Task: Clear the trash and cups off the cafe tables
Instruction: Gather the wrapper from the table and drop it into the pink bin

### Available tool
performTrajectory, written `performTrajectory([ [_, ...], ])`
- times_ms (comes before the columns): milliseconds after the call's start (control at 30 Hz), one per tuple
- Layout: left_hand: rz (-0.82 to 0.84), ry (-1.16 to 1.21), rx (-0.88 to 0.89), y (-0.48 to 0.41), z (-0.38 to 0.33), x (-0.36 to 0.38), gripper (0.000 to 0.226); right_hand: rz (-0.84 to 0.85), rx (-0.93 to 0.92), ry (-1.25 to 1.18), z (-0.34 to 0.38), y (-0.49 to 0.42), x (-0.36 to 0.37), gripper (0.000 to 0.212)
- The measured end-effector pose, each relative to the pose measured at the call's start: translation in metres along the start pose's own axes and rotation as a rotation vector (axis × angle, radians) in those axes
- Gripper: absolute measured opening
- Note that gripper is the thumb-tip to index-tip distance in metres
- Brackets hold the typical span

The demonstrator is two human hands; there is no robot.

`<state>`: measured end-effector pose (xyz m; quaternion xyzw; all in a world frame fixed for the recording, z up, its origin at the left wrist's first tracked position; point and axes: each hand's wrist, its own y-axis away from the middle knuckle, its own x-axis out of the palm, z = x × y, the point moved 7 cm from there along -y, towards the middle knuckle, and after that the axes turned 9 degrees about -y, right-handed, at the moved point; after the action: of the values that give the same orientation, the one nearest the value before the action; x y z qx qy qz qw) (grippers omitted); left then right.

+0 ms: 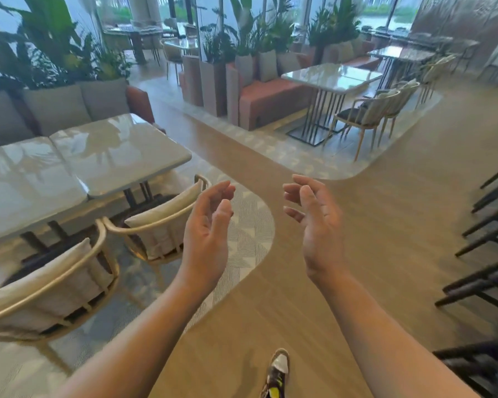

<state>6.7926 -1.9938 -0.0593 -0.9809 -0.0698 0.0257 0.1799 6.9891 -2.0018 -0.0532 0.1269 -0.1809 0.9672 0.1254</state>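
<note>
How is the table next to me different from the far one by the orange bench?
The near table sits by a grey sofa, the far table by an orange bench. Chairs partly hide the near table's legs; the far table's thin bar legs show. Both have shiny, pale, bare tops.

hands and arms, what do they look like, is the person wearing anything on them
The left hand and right hand are bare, with no gloves, rings, watch or bracelet visible. No sleeve shows on either arm up to the bottom edge of the picture.
</note>
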Motion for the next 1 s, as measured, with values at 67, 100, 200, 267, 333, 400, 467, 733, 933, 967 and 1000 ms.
performTrajectory([
  [67, 0.026, 0.015, -0.015, -0.043, 0.023, 0.024, 0.031, -0.004, -0.004, 0.013, -0.019, -0.045, -0.007, 0.028],
  [100, 0.032, 0.012, -0.015, -0.064, 0.034, 0.035, 0.031, -0.005, -0.006, 0.022, -0.029, -0.068, -0.012, 0.027],
  [200, 0.043, -0.010, -0.001, -0.133, 0.062, 0.076, 0.034, -0.010, -0.009, 0.043, -0.053, -0.148, -0.026, 0.027],
  [267, 0.050, -0.032, -0.006, -0.176, 0.077, 0.103, 0.037, -0.026, 0.000, 0.049, -0.066, -0.202, -0.036, 0.029],
  [333, 0.046, -0.043, 0.015, -0.221, 0.089, 0.127, 0.044, -0.041, -0.011, 0.054, -0.075, -0.255, -0.043, 0.032],
  [400, 0.045, -0.049, 0.018, -0.265, 0.102, 0.148, 0.049, -0.044, -0.012, 0.054, -0.084, -0.304, -0.047, 0.037],
  [467, 0.057, -0.061, 0.027, -0.305, 0.113, 0.167, 0.050, -0.034, -0.003, 0.071, -0.095, -0.348, -0.049, 0.040],
  [733, 0.054, -0.004, 0.007, -0.461, 0.172, 0.227, 0.041, -0.032, 0.003, 0.102, -0.155, -0.507, -0.045, 0.041],
  [933, 0.035, 0.055, 0.022, -0.601, 0.228, 0.256, 0.053, -0.050, -0.006, 0.120, -0.213, -0.638, -0.032, 0.046],
  [967, 0.045, 0.065, 0.018, -0.627, 0.238, 0.261, 0.056, -0.058, -0.008, 0.127, -0.223, -0.663, -0.027, 0.047],
  [1000, 0.055, 0.063, 0.015, -0.652, 0.246, 0.265, 0.058, -0.068, -0.011, 0.134, -0.231, -0.687, -0.023, 0.047],
])
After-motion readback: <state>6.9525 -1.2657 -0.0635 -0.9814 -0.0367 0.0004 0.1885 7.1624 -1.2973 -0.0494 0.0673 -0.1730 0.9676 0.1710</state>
